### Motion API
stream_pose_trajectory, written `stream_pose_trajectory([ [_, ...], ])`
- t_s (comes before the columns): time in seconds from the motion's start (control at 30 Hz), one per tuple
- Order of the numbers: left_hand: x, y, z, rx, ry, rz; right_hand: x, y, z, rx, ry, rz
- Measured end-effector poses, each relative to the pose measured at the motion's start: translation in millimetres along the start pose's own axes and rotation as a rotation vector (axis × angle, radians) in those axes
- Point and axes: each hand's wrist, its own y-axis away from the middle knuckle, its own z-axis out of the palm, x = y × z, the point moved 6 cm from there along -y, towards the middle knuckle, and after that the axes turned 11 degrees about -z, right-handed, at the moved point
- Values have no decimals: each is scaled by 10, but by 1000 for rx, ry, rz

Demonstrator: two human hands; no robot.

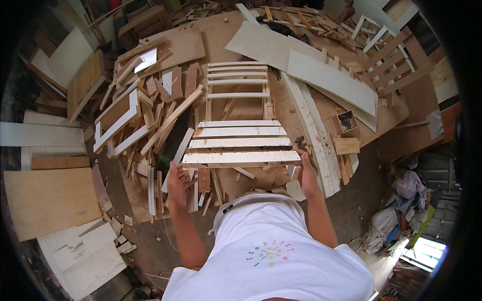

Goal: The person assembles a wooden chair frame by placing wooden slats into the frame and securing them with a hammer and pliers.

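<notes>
Left hand point(176, 188) and right hand point(308, 176) grip opposite corners of a slatted white frame point(241, 158) at its near end, the frame stretching away over the middle of a brown worktop point(282, 106). Wood offcuts point(172, 120) lie heaped to its left; to its right sit a long beam point(315, 138), a pale panel point(331, 83) and a small open box point(347, 131).
</notes>
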Motion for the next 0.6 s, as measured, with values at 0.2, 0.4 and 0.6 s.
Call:
stream_pose_trajectory([
  [0.2,66,-542,385,-324,105,-256,-133,-140,39,-174,9,64],
  [0.4,-429,-1162,217,-365,431,-281,306,67,-24,-96,-68,2],
  [0.6,-158,-308,606,-318,179,98,418,167,-221,-7,-136,-173],
])
